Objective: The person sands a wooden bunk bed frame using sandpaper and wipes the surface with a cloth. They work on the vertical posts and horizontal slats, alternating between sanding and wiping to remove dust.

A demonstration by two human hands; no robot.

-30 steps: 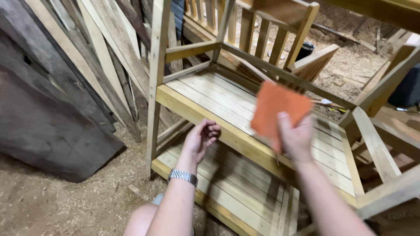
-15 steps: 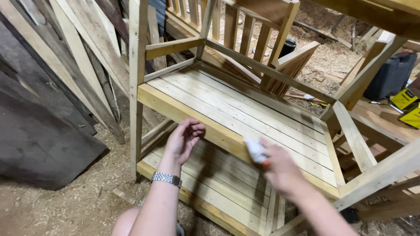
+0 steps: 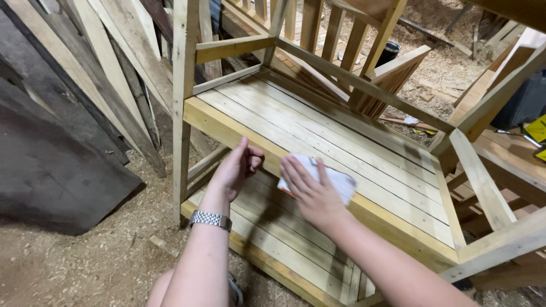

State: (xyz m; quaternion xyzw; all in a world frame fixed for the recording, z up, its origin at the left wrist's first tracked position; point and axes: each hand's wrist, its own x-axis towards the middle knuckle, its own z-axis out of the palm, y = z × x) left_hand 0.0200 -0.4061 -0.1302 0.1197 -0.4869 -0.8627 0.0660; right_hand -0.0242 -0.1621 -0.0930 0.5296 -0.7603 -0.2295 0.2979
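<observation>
Only the head view here. The right hand (image 3: 311, 192) is pressing a sheet of sandpaper (image 3: 325, 177) flat against the front edge of the upper slatted shelf (image 3: 341, 131), fingers (image 3: 296, 173) spread open on top of it rather than pinching. Looks like a thin, floppy sheet, white back up with an orange edge peeking out, though it's partly covered. Light stuff, so I'd be holding it by palm pressure. The left hand (image 3: 239, 167) is hovering beside it, loosely curled, holding nothing, metal watch (image 3: 210, 219) on the wrist.

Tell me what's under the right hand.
The right hand presses a sheet of sandpaper, pale side up with an orange edge, onto the shelf's front rail. The hand covers the wood directly beneath.
</observation>
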